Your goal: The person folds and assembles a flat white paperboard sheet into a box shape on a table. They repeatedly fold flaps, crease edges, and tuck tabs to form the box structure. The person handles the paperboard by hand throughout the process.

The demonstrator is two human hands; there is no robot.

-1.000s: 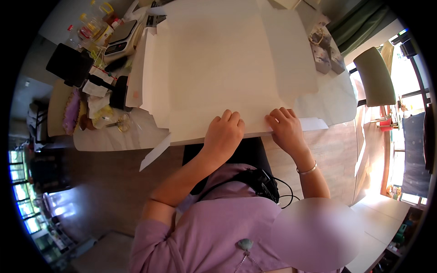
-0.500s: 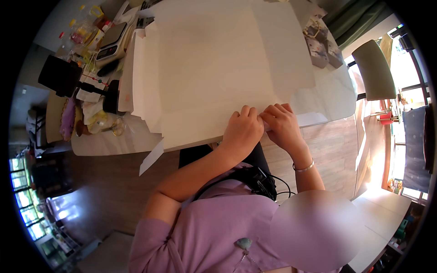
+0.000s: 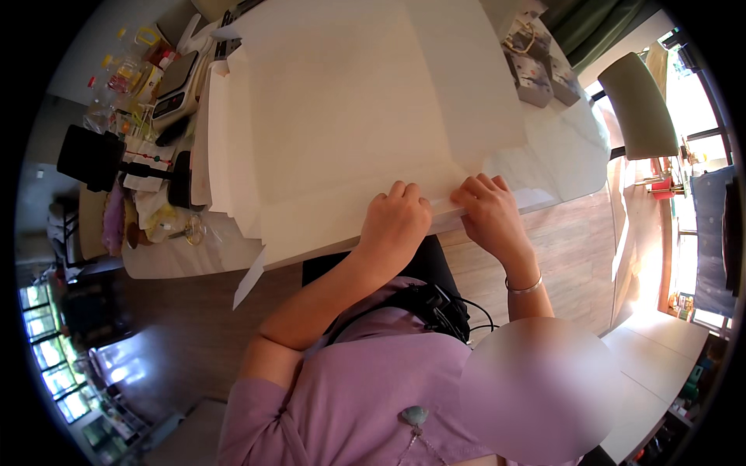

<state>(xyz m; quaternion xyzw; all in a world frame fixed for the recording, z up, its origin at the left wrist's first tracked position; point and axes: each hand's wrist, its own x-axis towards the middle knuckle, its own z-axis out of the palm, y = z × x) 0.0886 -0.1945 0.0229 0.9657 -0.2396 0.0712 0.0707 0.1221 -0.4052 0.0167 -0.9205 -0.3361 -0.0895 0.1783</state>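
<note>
Lying spread over most of the pale table (image 3: 567,147), a large sheet of white paper (image 3: 350,116) is pressed along its near edge by both hands. The left hand (image 3: 395,225) is curled, knuckles up, with the fingers bent onto the paper edge. The right hand (image 3: 489,216), just beside it, is laid flatter, fingertips pinching the folded strip. A black stand (image 3: 97,159) and a kitchen scale (image 3: 177,78) are seen far left.

A large cream paper sheet (image 3: 342,116) lies flat, near edge folded.
</note>
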